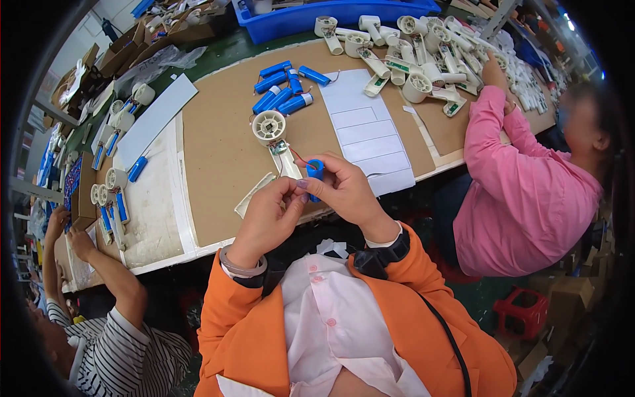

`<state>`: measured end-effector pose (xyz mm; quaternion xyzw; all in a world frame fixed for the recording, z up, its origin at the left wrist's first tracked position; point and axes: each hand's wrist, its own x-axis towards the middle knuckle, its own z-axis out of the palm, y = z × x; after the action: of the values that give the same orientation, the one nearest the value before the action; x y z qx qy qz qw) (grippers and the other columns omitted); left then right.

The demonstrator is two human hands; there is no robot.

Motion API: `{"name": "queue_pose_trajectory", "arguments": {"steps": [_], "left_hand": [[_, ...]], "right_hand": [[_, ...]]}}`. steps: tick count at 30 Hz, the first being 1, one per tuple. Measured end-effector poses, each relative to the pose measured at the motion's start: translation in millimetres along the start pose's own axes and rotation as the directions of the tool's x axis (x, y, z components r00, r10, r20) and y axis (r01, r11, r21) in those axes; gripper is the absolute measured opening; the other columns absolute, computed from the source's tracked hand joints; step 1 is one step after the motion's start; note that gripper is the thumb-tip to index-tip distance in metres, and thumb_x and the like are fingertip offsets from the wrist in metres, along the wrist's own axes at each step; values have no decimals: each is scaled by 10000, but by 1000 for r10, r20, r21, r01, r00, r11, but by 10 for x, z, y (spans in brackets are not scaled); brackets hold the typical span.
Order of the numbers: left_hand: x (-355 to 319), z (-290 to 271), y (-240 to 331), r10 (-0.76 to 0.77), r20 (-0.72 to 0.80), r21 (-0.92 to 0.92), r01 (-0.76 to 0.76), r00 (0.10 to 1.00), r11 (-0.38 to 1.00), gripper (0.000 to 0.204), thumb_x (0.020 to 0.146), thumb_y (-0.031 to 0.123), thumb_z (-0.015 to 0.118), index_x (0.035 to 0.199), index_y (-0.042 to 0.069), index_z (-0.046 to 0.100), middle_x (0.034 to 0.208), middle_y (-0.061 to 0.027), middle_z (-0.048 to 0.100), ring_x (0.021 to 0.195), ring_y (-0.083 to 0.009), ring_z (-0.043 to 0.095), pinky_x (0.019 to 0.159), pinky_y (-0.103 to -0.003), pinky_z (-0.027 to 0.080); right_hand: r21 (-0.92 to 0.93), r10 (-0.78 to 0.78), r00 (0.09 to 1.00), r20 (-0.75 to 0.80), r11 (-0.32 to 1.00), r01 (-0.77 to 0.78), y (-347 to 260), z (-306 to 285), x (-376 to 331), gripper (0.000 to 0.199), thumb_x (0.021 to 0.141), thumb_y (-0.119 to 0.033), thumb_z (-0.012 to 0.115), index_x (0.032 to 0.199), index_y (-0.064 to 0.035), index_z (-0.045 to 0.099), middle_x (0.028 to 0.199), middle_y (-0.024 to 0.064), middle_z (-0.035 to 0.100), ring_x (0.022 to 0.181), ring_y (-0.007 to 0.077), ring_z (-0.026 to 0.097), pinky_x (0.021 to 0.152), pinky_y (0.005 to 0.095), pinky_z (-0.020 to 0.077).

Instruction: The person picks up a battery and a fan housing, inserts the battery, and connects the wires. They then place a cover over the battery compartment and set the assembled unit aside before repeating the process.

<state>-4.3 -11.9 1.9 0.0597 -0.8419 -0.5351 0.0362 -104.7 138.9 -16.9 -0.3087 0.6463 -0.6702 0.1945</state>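
In my right hand is a blue cylindrical battery, gripped upright between thumb and fingers. Red wires run near its top toward a small green circuit board. That board sits in the handle of a white handheld fan housing, which lies on the cardboard just beyond my hands. My left hand is closed in a pinch right beside the battery; what its fingertips hold is hidden. A loose white handle shell rests at my left hand's far side.
Several blue batteries lie beyond the housing. A printed white sheet is to their right, near a heap of white fan housings. A blue bin stands at the back. Co-workers sit at left, in a striped shirt, and right, in pink.
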Motion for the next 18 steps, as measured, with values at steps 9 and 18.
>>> {"name": "queue_pose_trajectory", "arguments": {"steps": [9, 18], "left_hand": [[20, -21, -81, 64, -48, 10, -64, 997, 998, 82, 894, 50, 607, 942, -17, 606, 793, -65, 626, 670, -105, 564, 586, -258, 451], [-8, -7, -6, 146, -28, 139, -140, 989, 980, 89, 897, 48, 603, 962, -7, 627, 828, -142, 646, 716, -271, 628, 647, -346, 486]], "right_hand": [[206, 111, 992, 53, 971, -119, -61, -11, -11, 282, 916, -146, 684, 1168, -23, 650, 855, -58, 530, 656, 8, 431, 562, 181, 367], [64, 80, 997, -10, 995, -79, 5, -6, 24, 282, 924, -134, 675, 1183, -30, 627, 835, -59, 558, 654, -7, 455, 556, 160, 363]]}}
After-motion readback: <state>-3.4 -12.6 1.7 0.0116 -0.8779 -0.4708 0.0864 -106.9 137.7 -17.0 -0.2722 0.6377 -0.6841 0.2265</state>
